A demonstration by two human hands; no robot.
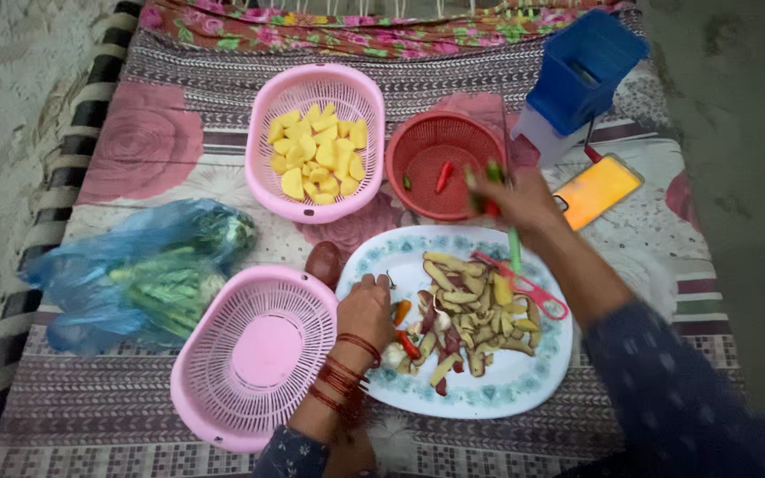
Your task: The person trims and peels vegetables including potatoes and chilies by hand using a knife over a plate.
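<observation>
A bed (pixel 179 177) covered in a flowered cloth is carrying everything here. On it, a blue plastic bag (pixel 135 274) of green vegetables is lying at the left, beside an empty pink basket (pixel 254 354). A second pink basket (pixel 314 142) farther back is holding yellow potato pieces (pixel 316 155), and a red basket (pixel 440 164) is sitting just right of it with one red chilli (pixel 444 175) inside. A large oval plate (pixel 489 389) is lying nearest the person, heaped with potato peels (pixel 471 323), a pink peeler (pixel 524 288) resting at its right edge.

The right hand (pixel 515 199) is hovering over the red basket's near rim, closed around small chillies, green and red, pinched in the fingers. The left hand (pixel 365 310) is resting curled at the plate's left edge, touching the scraps; whether it is gripping anything I cannot tell. More chillies (pixel 405 336) are lying just right of that left hand, so it is the nearer one, while the red basket is lying directly ahead of the right hand.
</observation>
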